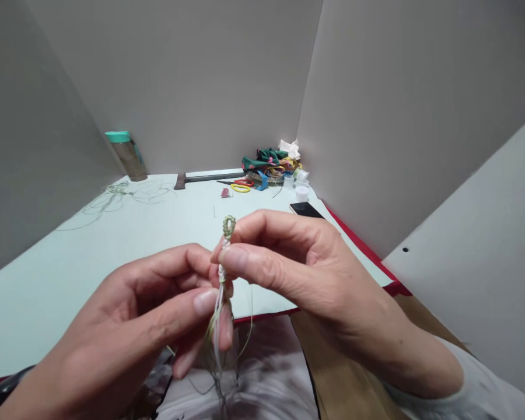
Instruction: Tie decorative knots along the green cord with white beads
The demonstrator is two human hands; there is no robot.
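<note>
- Soft, even, rather dim light, seemingly from above; the desk reads brightest.
- The left wall falls into grey shadow.
- Wide-angle stretch makes the far-left bottle lean.
- The near hanging cords look soft and blurred.

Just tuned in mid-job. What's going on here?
A person's right hand pinches a knotted cord with a small green loop at its top, held up over the near edge of the table. The left hand, just below, has the cord's loose strands between thumb and fingers; they hang down. Farther back on the table lie scissors and a tangle of thin cord.
</note>
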